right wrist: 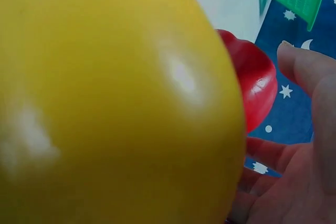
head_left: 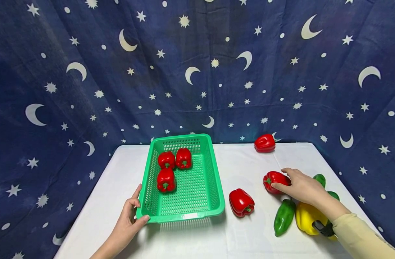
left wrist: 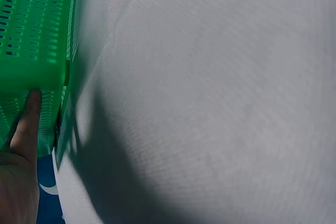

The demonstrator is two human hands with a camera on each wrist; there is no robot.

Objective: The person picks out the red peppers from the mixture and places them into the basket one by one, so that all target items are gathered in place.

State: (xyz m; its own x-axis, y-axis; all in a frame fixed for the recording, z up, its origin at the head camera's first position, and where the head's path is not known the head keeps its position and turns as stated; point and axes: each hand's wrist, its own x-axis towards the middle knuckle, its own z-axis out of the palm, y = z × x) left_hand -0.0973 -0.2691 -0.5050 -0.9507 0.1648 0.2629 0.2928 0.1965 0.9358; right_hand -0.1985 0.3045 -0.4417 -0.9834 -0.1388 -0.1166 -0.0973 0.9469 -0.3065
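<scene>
A green basket [head_left: 197,194] with perforated walls holds three red bell peppers, one of them [head_left: 166,180] nearest the front. At its front left corner my left hand [head_left: 127,214] grips the rim, the thumb along the front and the fingers against the left side. My right hand [head_left: 301,185] is over another red bell pepper [head_left: 275,181], thumb and fingers spread around it. In the right wrist view a gap shows between the thumb [right wrist: 299,64] and the red pepper [right wrist: 260,90]. A yellow bell pepper [right wrist: 121,98] hides much of that view.
One red bell pepper [head_left: 241,203] lies right of the basket, another [head_left: 264,143] at the table's back edge. A green pepper [head_left: 284,217], a yellow bell pepper [head_left: 309,217] and other green ones lie under or beside my right forearm. A starry blue cloth [head_left: 197,97] hangs behind.
</scene>
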